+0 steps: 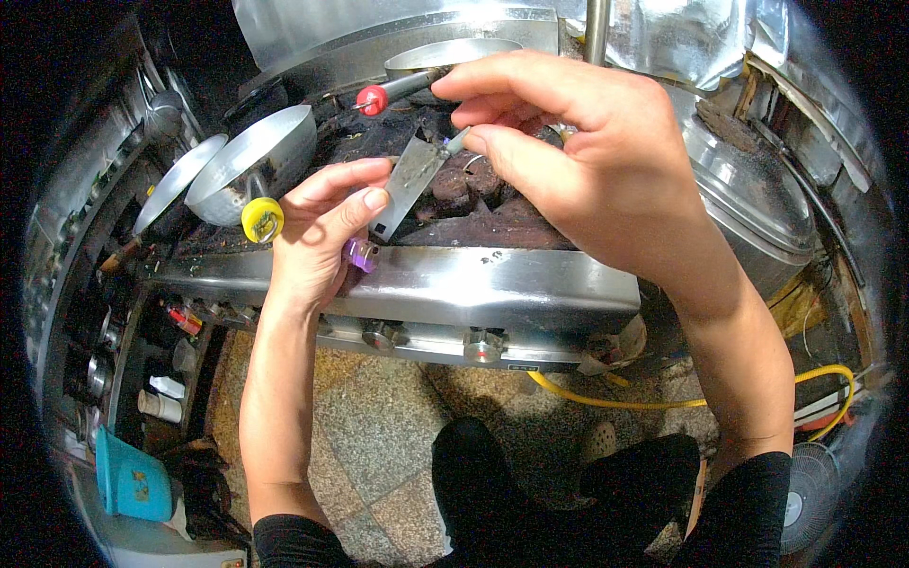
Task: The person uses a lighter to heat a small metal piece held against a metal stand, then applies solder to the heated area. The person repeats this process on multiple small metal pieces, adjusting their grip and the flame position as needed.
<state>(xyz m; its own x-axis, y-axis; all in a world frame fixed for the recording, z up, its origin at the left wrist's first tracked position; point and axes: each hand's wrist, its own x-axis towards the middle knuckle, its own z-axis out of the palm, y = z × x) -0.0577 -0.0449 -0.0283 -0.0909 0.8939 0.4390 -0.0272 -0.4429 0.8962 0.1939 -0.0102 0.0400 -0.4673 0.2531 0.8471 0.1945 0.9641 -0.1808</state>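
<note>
A flat grey metal plate [409, 182] with a narrow end slants above the stove, small dark marks on its face. My right hand [606, 142] is closed on that narrow end, pinching it by the thumb and a fingertip. On the plate's left side is my left hand [317, 222], its fingers curled and the index fingertip by the plate's edge. A purple lighter [360, 254] sticks out below the left thumb, held in the palm. Behind the right fingertips lies a dark pan handle with a red end [372, 99].
Under my hands is a blackened stove top with a steel front edge [511, 275] and knobs [483, 346]. A pan with a yellow handle end [263, 220] leans at left. A large lidded pot [757, 189] stands right. A yellow hose [653, 402] crosses the tiled floor.
</note>
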